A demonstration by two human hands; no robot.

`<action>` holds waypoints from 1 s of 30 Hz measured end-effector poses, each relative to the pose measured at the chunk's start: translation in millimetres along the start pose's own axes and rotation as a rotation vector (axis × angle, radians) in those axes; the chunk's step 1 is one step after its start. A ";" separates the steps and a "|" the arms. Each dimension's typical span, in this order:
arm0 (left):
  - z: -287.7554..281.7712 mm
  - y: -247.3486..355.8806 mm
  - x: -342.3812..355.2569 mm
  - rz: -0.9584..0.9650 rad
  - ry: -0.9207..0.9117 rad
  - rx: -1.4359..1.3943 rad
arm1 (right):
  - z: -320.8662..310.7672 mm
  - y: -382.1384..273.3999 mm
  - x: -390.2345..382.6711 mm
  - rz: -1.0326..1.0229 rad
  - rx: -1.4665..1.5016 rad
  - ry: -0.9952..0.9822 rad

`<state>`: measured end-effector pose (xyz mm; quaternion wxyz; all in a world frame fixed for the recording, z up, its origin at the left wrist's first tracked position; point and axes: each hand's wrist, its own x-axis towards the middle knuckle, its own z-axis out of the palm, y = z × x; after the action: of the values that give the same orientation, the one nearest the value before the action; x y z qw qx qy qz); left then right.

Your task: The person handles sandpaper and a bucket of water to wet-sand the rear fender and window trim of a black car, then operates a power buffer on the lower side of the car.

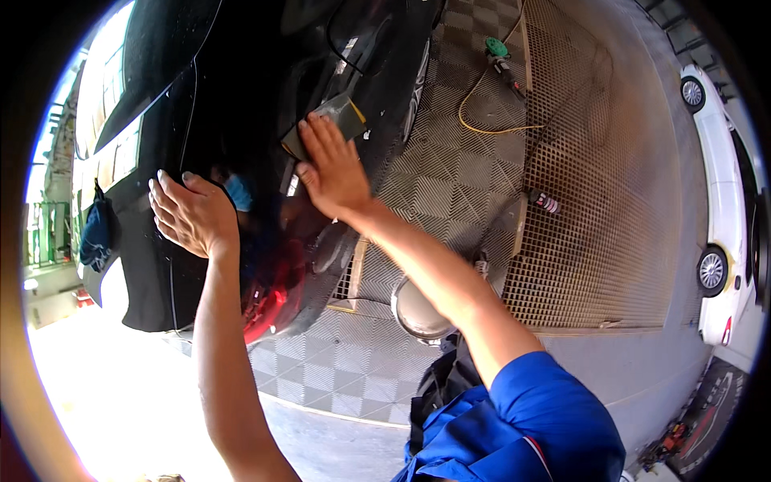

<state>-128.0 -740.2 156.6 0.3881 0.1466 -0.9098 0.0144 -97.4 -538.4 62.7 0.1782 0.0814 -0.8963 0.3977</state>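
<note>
My right hand [336,173] lies with straight fingers over a flat grey-green pad [347,119] with a yellow corner, against the glossy side of a black car [249,104]. What the pad is made of I cannot make out. On the left, my left hand [195,215] is spread at the car's dark rear panel, fingers extended and holding nothing; whether the whole palm touches is hidden. Below and between my forearms glows the car's red tail light [275,304]. A blue reflection shows in the paint beside my left hand.
A round metal stool-like seat [421,309] stands under my right forearm. On the floor lie a tool with a green disc [498,48], its yellow hose [482,130] and a bottle [544,201]. Brown floor grating [594,273] stretches right; a white car [723,201] is beyond.
</note>
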 end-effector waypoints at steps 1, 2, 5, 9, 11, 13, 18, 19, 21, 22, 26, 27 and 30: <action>-1.8 -2.3 1.5 -0.006 -0.002 0.005 | -9.3 9.6 11.6 -0.044 -0.025 -0.066; -4.8 -0.8 2.5 0.000 -0.009 0.003 | -17.9 15.6 33.1 -0.059 -0.048 0.009; -5.5 9.5 -1.8 0.002 -0.051 -0.014 | -20.5 10.6 60.5 0.065 -0.027 0.204; -2.2 -2.2 -0.3 0.005 -0.051 0.019 | -4.5 -10.8 9.8 -0.034 -0.024 0.026; -0.4 -0.3 1.8 0.011 -0.041 0.041 | -22.5 22.7 27.7 -0.220 -0.164 -0.085; 0.5 7.8 -0.2 0.006 -0.051 0.023 | -35.0 24.7 55.0 -0.114 -0.106 0.052; -6.9 3.4 1.1 0.008 -0.056 0.031 | -2.0 -7.4 12.1 -0.013 -0.026 0.060; -8.0 3.0 4.9 0.009 -0.040 0.019 | -5.4 0.2 5.7 -0.070 -0.051 -0.049; -9.8 4.4 3.1 0.012 -0.021 0.003 | -26.4 35.4 51.5 -0.188 -0.085 0.034; -6.3 9.5 1.8 0.016 -0.013 -0.003 | -34.4 48.2 66.0 -0.236 -0.106 0.072; -3.9 9.5 0.4 0.006 -0.058 -0.001 | -1.6 -0.9 33.6 0.100 0.015 0.222; -3.3 3.2 -0.2 -0.006 -0.056 0.015 | 6.3 -6.2 3.8 0.074 0.046 0.125; -5.4 -2.2 2.4 -0.028 -0.021 0.014 | -10.1 21.5 21.8 -0.030 -0.030 0.022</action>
<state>-125.2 -742.1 161.9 0.3778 0.1622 -0.9114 0.0140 -121.1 -516.7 62.7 0.1955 0.0879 -0.8987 0.3825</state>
